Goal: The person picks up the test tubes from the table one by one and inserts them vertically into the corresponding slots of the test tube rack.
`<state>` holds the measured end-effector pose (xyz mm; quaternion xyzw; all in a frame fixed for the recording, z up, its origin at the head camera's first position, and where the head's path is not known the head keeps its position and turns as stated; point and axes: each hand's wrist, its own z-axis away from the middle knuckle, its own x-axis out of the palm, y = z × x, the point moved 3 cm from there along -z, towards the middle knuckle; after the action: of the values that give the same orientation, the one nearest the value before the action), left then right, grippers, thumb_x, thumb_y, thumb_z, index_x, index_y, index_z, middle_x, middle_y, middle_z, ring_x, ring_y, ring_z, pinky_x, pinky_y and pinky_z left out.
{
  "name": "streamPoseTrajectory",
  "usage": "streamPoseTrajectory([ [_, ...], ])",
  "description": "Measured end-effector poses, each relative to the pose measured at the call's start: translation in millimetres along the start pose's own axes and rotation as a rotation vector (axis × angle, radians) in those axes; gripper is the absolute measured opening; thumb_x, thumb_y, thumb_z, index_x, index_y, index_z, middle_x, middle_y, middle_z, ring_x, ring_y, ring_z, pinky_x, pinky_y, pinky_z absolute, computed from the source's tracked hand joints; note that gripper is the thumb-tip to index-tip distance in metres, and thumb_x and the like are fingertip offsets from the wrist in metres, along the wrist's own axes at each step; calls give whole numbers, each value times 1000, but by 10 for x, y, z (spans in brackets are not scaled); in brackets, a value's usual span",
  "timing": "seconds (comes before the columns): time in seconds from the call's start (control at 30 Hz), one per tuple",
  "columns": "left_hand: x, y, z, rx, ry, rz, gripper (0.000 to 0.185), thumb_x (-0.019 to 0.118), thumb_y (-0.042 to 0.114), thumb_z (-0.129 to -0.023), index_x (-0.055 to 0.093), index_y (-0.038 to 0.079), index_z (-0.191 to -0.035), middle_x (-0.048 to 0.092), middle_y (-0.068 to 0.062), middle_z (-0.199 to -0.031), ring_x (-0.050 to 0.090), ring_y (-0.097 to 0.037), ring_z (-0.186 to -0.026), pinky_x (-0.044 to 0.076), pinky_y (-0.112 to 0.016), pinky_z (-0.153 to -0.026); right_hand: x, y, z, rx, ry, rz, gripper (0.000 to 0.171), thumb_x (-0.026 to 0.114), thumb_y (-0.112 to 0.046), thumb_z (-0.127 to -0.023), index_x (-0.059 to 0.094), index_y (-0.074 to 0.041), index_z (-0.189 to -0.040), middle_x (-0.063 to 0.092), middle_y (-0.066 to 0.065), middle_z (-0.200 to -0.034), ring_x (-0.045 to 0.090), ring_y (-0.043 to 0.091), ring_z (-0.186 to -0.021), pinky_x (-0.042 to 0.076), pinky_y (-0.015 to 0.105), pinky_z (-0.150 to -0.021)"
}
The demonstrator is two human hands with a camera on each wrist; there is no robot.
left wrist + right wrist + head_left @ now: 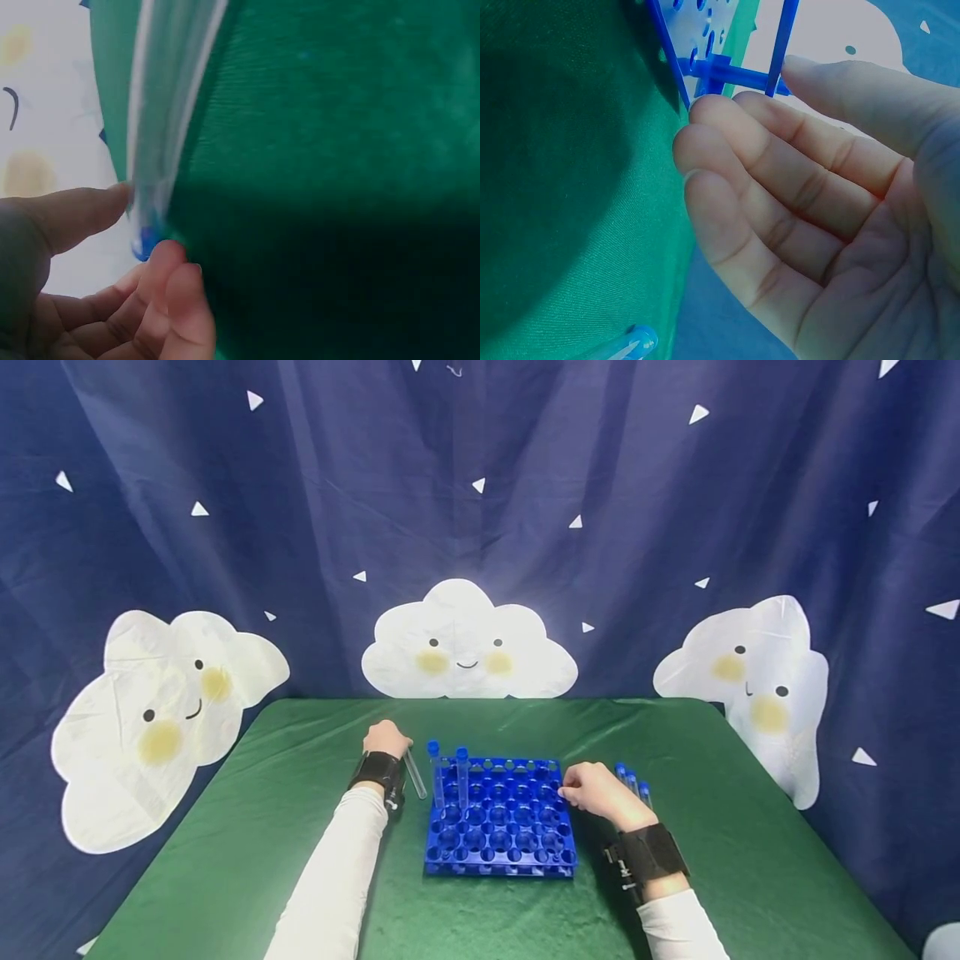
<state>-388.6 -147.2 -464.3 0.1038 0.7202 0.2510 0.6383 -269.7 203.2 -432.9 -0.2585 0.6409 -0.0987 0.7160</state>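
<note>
2 capped tubes (pixel 447 774) occupy rack (pixel 501 827).

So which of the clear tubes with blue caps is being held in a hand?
The clear plastic tube left of the blue rack, pinched by the left hand. Others stand racked or lie on the cloth.

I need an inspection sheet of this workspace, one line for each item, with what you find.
Surface: green cloth covers the table.
Job's things: blue rack with two capped tubes standing upright; one clear tube.
Clutter: spare tubes lie right of the rack.
Grippers: left hand pinches the clear tube; right hand rests at the rack's right edge, fingers loosely bent.
Cables: nothing seen.
Surroundings: dark blue curtain with white clouds.
</note>
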Motion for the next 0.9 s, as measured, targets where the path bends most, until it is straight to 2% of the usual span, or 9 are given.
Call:
streamPoseTrajectory([
  [0.1, 25, -28, 22, -11, -13, 9, 22, 71, 20, -78, 70, -1, -78, 71, -24, -86, 68, -40, -80, 56, -51, -76, 9, -3, 2, 6, -4, 0, 15, 66, -12, -91, 65, -8, -77, 57, -1, -63, 52, 12, -58, 43, 25, -53],
  [0.3, 62, -57, 42, -16, -43, 44, 18, 67, 18, -78, 68, 1, -73, 68, -15, -65, 62, -25, -54, 51, -40, -60, 24, 5, 8, 23, -11, -4, 15, 65, -12, -92, 65, -8, -78, 59, 1, -64, 52, 12, -57, 43, 26, -53],
  [0.47, 79, -79, 63, -12, -63, 99, 20, 64, 19, -79, 66, 4, -66, 60, -6, -49, 58, -17, -42, 45, -30, -49, 36, 10, 9, 18, -11, -10, 14, 66, -12, -92, 66, -7, -78, 60, 2, -65, 53, 12, -58, 44, 26, -53],
  [0.67, 24, -39, 139, -28, -76, 143, 25, 63, 25, -82, 65, 6, -65, 54, -1, -44, 54, -16, -41, 41, -27, -43, 24, 9, 1, 3, -13, -1, 15, 66, -13, -92, 66, -8, -78, 59, 0, -64, 52, 11, -57, 43, 25, -53],
  [0.8, -74, 23, 208, -40, -75, 160, 28, 64, 29, -84, 67, 6, -67, 59, -4, -47, 58, -18, -45, 42, -28, -45, 9, 12, -1, 1, -6, 10, 16, 66, -13, -92, 65, -8, -76, 57, -1, -62, 51, 11, -56, 43, 25, -53],
  [0.9, -172, 59, 250, -13, -26, 161, 28, 65, 29, -83, 67, 7, -66, 65, -7, -57, 62, -22, -53, 46, -32, -49, 6, 8, -1, 1, -5, 4, 16, 66, -12, -92, 64, -8, -76, 57, -1, -62, 52, 12, -56, 43, 25, -53],
])
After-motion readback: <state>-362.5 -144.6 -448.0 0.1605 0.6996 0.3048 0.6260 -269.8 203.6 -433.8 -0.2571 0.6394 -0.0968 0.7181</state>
